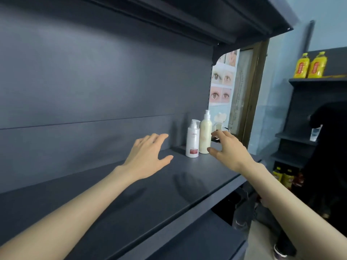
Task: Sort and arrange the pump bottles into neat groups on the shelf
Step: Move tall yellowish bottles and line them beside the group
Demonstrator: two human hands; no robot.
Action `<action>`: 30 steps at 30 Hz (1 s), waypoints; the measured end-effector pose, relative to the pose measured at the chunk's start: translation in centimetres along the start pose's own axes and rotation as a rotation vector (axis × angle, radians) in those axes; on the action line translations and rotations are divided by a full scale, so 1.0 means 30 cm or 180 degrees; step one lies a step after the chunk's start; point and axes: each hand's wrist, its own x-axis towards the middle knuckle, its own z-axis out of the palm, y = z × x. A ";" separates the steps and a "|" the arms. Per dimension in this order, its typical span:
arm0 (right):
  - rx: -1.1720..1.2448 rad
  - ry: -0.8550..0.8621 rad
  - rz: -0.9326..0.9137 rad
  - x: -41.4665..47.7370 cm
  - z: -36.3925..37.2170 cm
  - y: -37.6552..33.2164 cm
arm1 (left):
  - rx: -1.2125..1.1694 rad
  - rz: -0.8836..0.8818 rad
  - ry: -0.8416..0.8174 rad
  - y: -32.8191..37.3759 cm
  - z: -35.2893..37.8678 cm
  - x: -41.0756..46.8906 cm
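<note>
Both arms reach forward over the dark shelf [122, 199]. Left hand [148, 152] hovers palm down, fingers straight and spread, holding nothing. Right hand [228, 149] is loosely cupped, empty, thumb just beside the cream bottle [205, 136]. Pump bottles: 2, upright at the shelf's far right end; white bottle [192, 141] touches the cream one. Third pale item behind them, too blurred to tell.

Left hand [148, 152] open, outstretched; right hand [228, 149] open, fingers loosely curved.
</note>
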 end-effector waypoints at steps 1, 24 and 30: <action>-0.0010 0.0000 0.0026 0.031 0.013 0.044 | -0.0037 -0.0020 -0.0016 0.013 0.044 0.045; 0.1846 -0.0533 -0.0253 0.706 0.383 0.591 | -0.1913 -0.1730 0.0008 0.070 0.682 0.669; 0.2503 -0.0584 -0.0063 0.782 0.484 0.586 | -0.2263 -0.1606 0.0030 0.022 0.721 0.734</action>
